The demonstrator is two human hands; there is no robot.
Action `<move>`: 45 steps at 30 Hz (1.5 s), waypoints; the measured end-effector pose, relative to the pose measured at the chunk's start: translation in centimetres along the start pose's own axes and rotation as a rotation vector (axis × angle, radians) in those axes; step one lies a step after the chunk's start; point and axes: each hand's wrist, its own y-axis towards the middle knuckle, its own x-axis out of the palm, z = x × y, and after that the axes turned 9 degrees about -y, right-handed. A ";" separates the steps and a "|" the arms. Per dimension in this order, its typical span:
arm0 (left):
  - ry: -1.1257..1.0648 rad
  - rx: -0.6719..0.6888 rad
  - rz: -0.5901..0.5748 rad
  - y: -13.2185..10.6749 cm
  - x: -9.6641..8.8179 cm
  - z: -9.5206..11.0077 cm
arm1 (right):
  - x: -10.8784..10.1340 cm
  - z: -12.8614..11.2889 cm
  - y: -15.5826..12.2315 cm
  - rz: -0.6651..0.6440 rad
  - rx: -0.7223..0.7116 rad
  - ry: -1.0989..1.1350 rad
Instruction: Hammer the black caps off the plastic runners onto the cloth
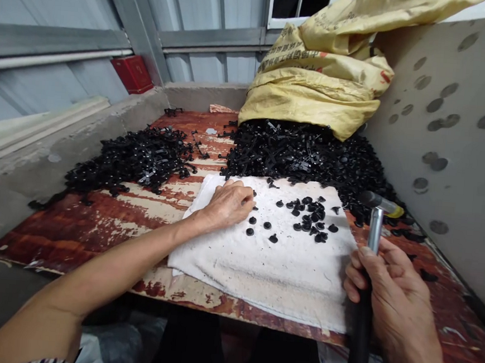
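Observation:
My right hand is wrapped around the handle of a hammer, held upright over the right edge of a folded white cloth. The hammer's head has a dark face and a yellowish one. My left hand rests on the cloth's far left part with its fingers curled closed. Its fingertips are hidden, and black bits show right beside them. A few small round black plastic pieces with short stems lie just right of that hand. A denser cluster of the same pieces is spread further right on the cloth.
A heap of black clip-like parts lies on the left of the worn red-brown board. A bigger black heap spills from a yellow woven sack at the back. A spotted panel borders the right; a red box stands back left.

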 end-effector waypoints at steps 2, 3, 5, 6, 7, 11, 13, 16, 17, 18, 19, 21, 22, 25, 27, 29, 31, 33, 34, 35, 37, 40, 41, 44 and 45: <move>-0.026 -0.053 0.006 0.0 0.0 -0.6 | 0.1 -0.1 0.0 0.008 0.002 0.002; -0.029 -0.069 0.016 0.0 -0.1 -0.8 | 0.1 -0.1 0.1 0.018 0.002 0.001; -0.009 -0.070 0.057 -0.1 -0.4 -1.0 | 0.1 -0.2 0.1 0.027 -0.004 0.002; 0.008 -0.046 0.082 -0.1 -0.5 -0.8 | 0.1 -0.1 0.1 0.025 -0.008 0.002; 0.024 -0.002 0.103 -0.1 -0.6 -0.5 | 0.0 -0.1 0.2 0.018 -0.011 0.003; 0.058 0.276 0.013 0.6 -0.4 2.4 | 0.0 0.0 0.3 0.020 -0.004 -0.012; 0.099 0.360 -0.086 1.3 0.1 4.1 | 0.0 0.0 0.3 0.026 -0.002 -0.019; 0.187 0.396 -0.172 2.6 1.0 6.0 | -0.1 0.0 0.3 0.003 -0.014 -0.024; 0.209 0.403 -0.186 2.9 1.3 6.4 | -0.2 0.1 0.3 -0.006 -0.019 -0.022; 0.225 0.413 -0.200 3.1 1.4 6.6 | -0.2 0.1 0.3 -0.012 -0.021 -0.020; 0.233 0.424 -0.213 3.1 1.6 6.6 | -0.3 0.1 0.3 -0.016 -0.022 -0.016; 0.229 0.434 -0.231 2.7 1.5 6.5 | -0.4 0.2 0.4 -0.018 -0.016 -0.011; 0.215 0.432 -0.238 2.3 1.4 6.3 | -0.4 0.2 0.4 -0.016 -0.014 -0.007; 0.132 0.409 -0.260 1.0 0.6 5.7 | -0.5 0.2 0.5 -0.016 -0.010 0.004; 0.091 0.382 -0.247 0.4 0.2 5.5 | -0.6 0.2 0.5 -0.013 -0.010 0.013; 0.082 0.355 -0.216 0.3 0.2 5.6 | -0.6 0.2 0.5 -0.010 -0.007 0.019; 0.084 0.353 -0.194 0.5 0.5 6.0 | -0.6 0.3 0.4 -0.009 -0.004 0.019; 0.093 0.380 -0.190 0.8 1.1 6.7 | -0.6 0.3 0.4 -0.009 -0.006 0.012; 0.104 0.396 -0.191 0.9 1.3 7.0 | -0.6 0.3 0.4 -0.010 -0.010 0.008; 0.118 0.410 -0.194 1.0 1.6 7.3 | -0.6 0.3 0.4 -0.013 -0.014 0.006; 0.142 0.432 -0.215 1.2 2.0 7.9 | -0.6 0.4 0.4 -0.021 -0.020 0.007; 0.159 0.439 -0.265 1.5 2.4 8.5 | -0.6 0.4 0.5 -0.024 -0.017 0.015; 0.160 0.436 -0.276 1.6 2.5 8.6 | -0.6 0.4 0.5 -0.021 -0.013 0.018; 0.145 0.420 -0.287 2.0 2.8 8.7 | -0.6 0.3 0.5 -0.010 -0.004 0.034; 0.137 0.412 -0.291 2.0 2.9 8.7 | -0.6 0.3 0.5 -0.007 -0.002 0.037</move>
